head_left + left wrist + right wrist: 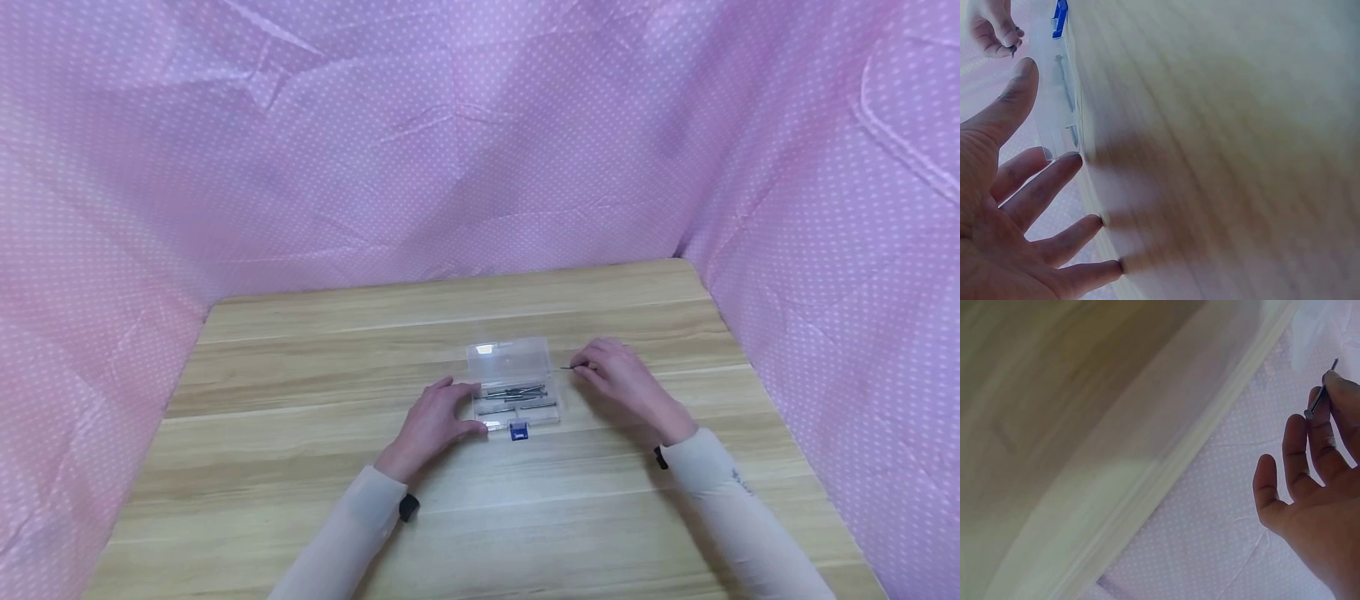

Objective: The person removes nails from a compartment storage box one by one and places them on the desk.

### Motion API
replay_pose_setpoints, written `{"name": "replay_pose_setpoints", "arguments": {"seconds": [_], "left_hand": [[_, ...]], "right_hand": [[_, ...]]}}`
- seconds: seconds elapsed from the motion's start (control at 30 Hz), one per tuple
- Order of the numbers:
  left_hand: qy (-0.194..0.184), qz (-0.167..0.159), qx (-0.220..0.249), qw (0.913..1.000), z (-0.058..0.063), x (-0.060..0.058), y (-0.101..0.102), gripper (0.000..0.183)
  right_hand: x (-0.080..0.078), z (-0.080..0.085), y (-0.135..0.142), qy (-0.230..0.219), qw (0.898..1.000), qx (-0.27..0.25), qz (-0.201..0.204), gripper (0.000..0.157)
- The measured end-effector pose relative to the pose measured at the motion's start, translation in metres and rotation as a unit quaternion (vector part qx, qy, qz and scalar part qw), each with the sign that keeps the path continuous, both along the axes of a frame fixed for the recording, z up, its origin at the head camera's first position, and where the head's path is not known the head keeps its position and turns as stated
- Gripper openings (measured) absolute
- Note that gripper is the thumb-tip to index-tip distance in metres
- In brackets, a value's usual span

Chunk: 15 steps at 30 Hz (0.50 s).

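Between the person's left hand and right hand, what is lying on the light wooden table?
An open, clear plastic rectangular box with a blue latch, containing thin grey metal nails; the head view shows this.

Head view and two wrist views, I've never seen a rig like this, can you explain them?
There's no machine: a person works with bare hands. The wide picture comes from a camera worn on the head; the two close ones come from a camera on each wrist. On the wooden table lies an open, clear box with a blue latch, holding several nails. The left hand rests against the box's left edge. The right hand pinches a single nail, to the box's right.
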<state>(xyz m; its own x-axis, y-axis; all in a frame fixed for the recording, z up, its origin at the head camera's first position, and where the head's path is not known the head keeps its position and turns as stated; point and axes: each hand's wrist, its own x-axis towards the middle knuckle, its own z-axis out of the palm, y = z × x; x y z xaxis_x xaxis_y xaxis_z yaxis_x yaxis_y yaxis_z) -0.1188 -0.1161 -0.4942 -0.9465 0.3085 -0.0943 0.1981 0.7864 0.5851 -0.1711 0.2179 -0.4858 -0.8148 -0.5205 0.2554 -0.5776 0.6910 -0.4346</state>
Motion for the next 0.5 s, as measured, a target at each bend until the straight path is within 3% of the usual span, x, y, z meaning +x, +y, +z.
{"name": "replay_pose_setpoints", "arguments": {"seconds": [0.27,0.5], "left_hand": [[0.004,0.002,0.0,1.0,-0.001,0.0,0.0,0.065],[0.008,0.002,-0.003,1.0,-0.001,0.0,0.001,0.065]], "right_hand": [[-0.007,-0.003,0.01,0.023,1.0,0.002,0.001,0.01],[-0.011,-0.002,0.013,-0.017,0.999,0.026,-0.008,0.01]]}}
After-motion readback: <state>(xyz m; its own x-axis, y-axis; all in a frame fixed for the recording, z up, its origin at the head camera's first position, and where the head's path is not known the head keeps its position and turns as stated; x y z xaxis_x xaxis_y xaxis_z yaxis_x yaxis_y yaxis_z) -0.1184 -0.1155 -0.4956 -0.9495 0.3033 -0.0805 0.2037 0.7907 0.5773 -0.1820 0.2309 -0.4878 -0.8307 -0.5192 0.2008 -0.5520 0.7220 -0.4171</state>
